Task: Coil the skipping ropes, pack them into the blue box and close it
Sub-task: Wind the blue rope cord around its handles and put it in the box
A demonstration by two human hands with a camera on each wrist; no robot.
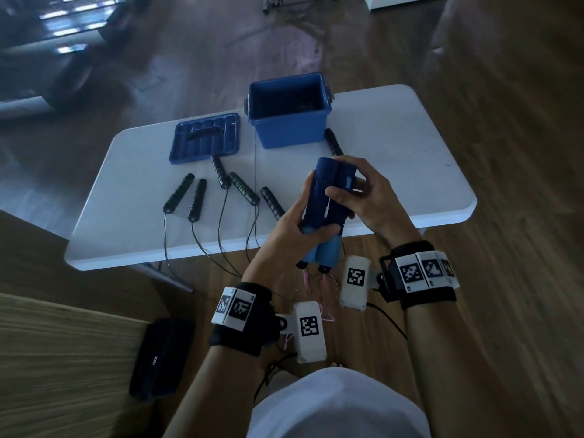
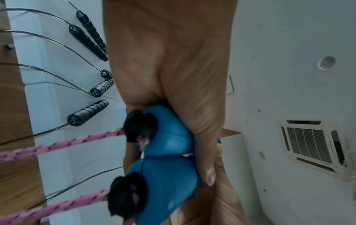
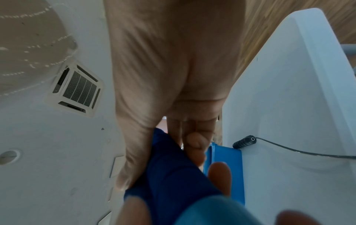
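table (image 1: 395,159): white, folding, stands on a wood floor; carries everything below.
blue box (image 1: 289,128): upright at the far middle of the table, open at the top; inside too dark to read.
lid (image 1: 205,139): off the box, flat on the table just left of it, handle side up.
black ropes: five black handles (image 1: 196,200) lie fanned on the table in front of the lid, thin black cords (image 1: 221,222) running off the near edge and hanging down. A sixth black handle (image 1: 333,142) lies just right of the box's near corner.
blue handles (image 1: 328,197): two fat ones, side by side and touching, held up above the near table edge in front of the box, dark blue on top, lighter blue at the bottom with black end caps.
pink rope (image 2: 57,146): comes out of both black caps, hangs toward the person's lap.
left hand (image 1: 294,226): grip wrapped round the lower part of both blue handles, thumb across the front.
right hand (image 1: 369,191): grip on the upper part of the same pair, thumb in front, fingers curled behind.
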